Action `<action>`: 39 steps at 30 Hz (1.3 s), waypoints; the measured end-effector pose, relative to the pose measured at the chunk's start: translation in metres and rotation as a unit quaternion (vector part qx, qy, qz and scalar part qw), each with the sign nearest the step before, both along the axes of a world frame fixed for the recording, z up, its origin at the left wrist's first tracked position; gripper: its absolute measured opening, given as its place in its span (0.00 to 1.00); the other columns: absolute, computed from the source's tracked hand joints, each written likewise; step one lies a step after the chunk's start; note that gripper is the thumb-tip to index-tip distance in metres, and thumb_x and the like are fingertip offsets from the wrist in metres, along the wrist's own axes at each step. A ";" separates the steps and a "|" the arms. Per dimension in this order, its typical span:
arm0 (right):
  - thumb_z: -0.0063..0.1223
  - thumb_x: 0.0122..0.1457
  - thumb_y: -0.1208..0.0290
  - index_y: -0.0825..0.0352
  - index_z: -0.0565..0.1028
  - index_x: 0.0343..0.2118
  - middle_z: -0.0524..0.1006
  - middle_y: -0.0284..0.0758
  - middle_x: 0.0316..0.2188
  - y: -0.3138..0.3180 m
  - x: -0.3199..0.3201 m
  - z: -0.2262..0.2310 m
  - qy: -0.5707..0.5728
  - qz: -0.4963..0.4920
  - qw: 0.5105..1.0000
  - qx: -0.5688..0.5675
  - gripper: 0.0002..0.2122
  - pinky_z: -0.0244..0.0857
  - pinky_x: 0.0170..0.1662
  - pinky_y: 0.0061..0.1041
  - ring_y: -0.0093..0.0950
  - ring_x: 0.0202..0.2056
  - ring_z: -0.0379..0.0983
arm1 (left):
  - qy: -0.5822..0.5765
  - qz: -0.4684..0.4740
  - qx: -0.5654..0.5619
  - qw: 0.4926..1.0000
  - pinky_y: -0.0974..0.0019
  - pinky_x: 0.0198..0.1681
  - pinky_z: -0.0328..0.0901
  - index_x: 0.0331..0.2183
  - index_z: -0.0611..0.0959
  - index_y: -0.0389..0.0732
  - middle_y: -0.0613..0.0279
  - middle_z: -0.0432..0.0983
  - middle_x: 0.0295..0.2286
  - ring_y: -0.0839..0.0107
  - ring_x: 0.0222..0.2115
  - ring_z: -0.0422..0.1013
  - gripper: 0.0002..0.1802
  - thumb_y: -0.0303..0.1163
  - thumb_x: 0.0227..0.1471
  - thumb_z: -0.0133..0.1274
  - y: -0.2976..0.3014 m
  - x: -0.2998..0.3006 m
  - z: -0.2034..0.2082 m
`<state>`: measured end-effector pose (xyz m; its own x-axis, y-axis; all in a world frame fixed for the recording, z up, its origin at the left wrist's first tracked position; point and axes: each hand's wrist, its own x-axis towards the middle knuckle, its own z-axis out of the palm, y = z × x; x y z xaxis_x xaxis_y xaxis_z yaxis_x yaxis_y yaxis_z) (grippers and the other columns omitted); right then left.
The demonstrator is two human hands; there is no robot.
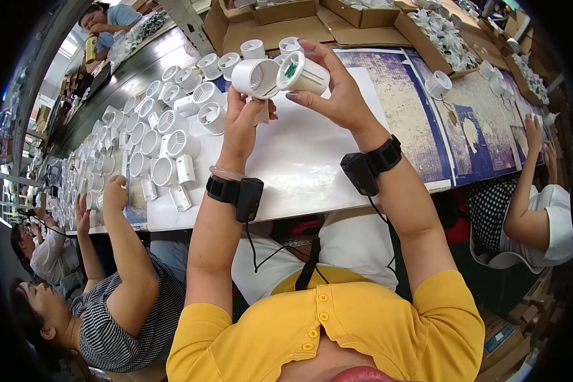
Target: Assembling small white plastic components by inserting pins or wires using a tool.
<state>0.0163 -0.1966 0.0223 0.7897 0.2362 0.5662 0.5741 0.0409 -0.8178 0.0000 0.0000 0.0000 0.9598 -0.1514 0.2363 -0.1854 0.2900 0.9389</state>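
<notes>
My left hand (240, 127) is closed around the lower part of a white plastic housing (247, 79), a short cylinder with a slotted grille and an open end facing right. In my right hand (345, 99) is a white cup-shaped plastic part (312, 77), gripped between thumb and fingers, with a small green piece showing in its open face. The two parts meet or nearly meet above the white work surface (305, 153); whether they touch, I cannot tell. Just left of my left hand stand more white housings (212, 117), some with slotted grilles.
Many white cylinders (149, 143) crowd the table to the left. Cardboard boxes (436, 41) of small white parts stand at the back right. A single white cup (438, 84) sits at right. Co-workers sit on both sides, one hand (114, 193) reaching in at left.
</notes>
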 end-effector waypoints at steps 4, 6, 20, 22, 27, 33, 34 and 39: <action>0.67 0.43 0.67 0.57 0.59 0.58 0.70 0.36 0.47 -0.002 -0.002 0.003 0.035 -0.002 0.997 -0.064 0.37 0.60 0.54 0.29 0.31 0.50 0.67 | -0.001 -0.008 0.002 1.000 0.67 0.35 0.68 0.49 0.62 0.39 0.59 0.67 0.37 0.73 0.31 0.68 0.21 0.27 0.53 0.44 0.001 0.002 -0.003; 0.67 0.43 0.68 0.57 0.59 0.58 0.71 0.37 0.46 -0.008 0.003 0.001 0.042 0.024 0.990 -0.135 0.38 0.60 0.54 0.28 0.31 0.49 0.68 | 0.003 -0.018 0.017 1.000 0.67 0.35 0.68 0.49 0.63 0.38 0.60 0.67 0.37 0.74 0.31 0.68 0.20 0.27 0.53 0.45 0.001 0.003 -0.004; 0.64 0.45 0.64 0.68 0.62 0.54 0.76 0.37 0.38 -0.012 0.021 -0.020 0.217 0.133 0.947 -0.197 0.33 0.59 0.52 0.27 0.27 0.45 0.71 | 0.069 0.057 0.107 0.990 0.69 0.35 0.66 0.51 0.58 0.34 0.57 0.71 0.36 0.73 0.31 0.70 0.27 0.24 0.50 0.48 -0.003 0.004 -0.012; 0.63 0.47 0.65 0.68 0.64 0.51 0.77 0.37 0.36 -0.001 0.018 -0.026 0.186 0.062 0.957 -0.215 0.29 0.61 0.50 0.25 0.26 0.42 0.72 | 0.069 0.065 0.097 0.991 0.70 0.36 0.66 0.51 0.58 0.34 0.56 0.71 0.37 0.73 0.32 0.70 0.28 0.23 0.48 0.49 -0.002 0.007 -0.014; 0.63 0.49 0.66 0.69 0.67 0.47 0.78 0.36 0.33 0.023 0.011 -0.039 0.193 -0.024 0.964 -0.180 0.24 0.65 0.42 0.21 0.21 0.37 0.73 | 0.072 0.110 0.087 0.987 0.71 0.38 0.65 0.50 0.58 0.33 0.55 0.69 0.39 0.71 0.36 0.69 0.29 0.22 0.46 0.48 -0.004 0.007 -0.017; 0.62 0.50 0.68 0.70 0.71 0.43 0.78 0.34 0.32 0.027 0.006 -0.033 0.194 -0.046 0.975 -0.099 0.19 0.66 0.37 0.17 0.19 0.34 0.73 | 0.086 0.101 0.058 0.989 0.70 0.40 0.65 0.48 0.60 0.34 0.56 0.67 0.41 0.71 0.38 0.68 0.27 0.21 0.45 0.47 0.000 0.011 -0.017; 0.62 0.50 0.69 0.70 0.72 0.42 0.79 0.33 0.31 0.026 0.004 -0.029 0.201 -0.042 0.975 -0.089 0.18 0.66 0.37 0.17 0.18 0.33 0.73 | 0.089 0.095 0.050 0.990 0.70 0.40 0.65 0.48 0.60 0.34 0.56 0.68 0.40 0.71 0.38 0.68 0.26 0.21 0.45 0.47 0.001 0.010 -0.018; 0.60 0.51 0.70 0.69 0.76 0.36 0.79 0.31 0.28 0.028 0.000 -0.025 0.183 -0.079 0.973 -0.118 0.11 0.66 0.37 0.17 0.19 0.34 0.73 | 0.083 0.085 0.064 0.991 0.70 0.40 0.66 0.48 0.60 0.34 0.55 0.67 0.40 0.71 0.38 0.69 0.25 0.21 0.46 0.45 0.003 0.012 -0.019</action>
<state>0.0159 -0.1687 -0.0024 0.9651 0.1853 0.1849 0.2266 -0.2380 -0.9445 0.0116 0.0030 -0.0190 0.9980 -0.0037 0.0626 -0.0614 0.1443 0.9876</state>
